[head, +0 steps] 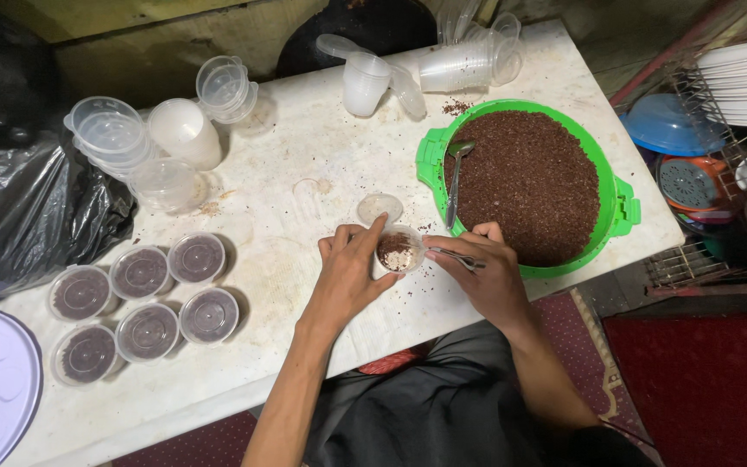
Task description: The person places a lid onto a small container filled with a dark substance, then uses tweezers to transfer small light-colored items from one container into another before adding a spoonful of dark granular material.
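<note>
My left hand point(347, 275) grips a small clear plastic cup point(399, 251) that is partly filled with dark brown crumbs over a pale layer. My right hand point(486, 277) holds a metal spoon point(458, 257) whose tip reaches the cup's rim. Just right of the cup stands a big green tub point(624, 207) heaped with the same brown crumbs, with a second spoon point(455, 177) stuck into it. A loose clear lid point(379, 207) lies on the white table point(304, 147) right behind the cup.
Several filled, lidded cups point(144, 298) sit at the left. Stacks of empty cups and lids point(144, 143) stand at the back left, more cups point(443, 65) at the back. A black plastic bag point(28, 190) lies far left, a dish rack with plates point(728, 112) on the right.
</note>
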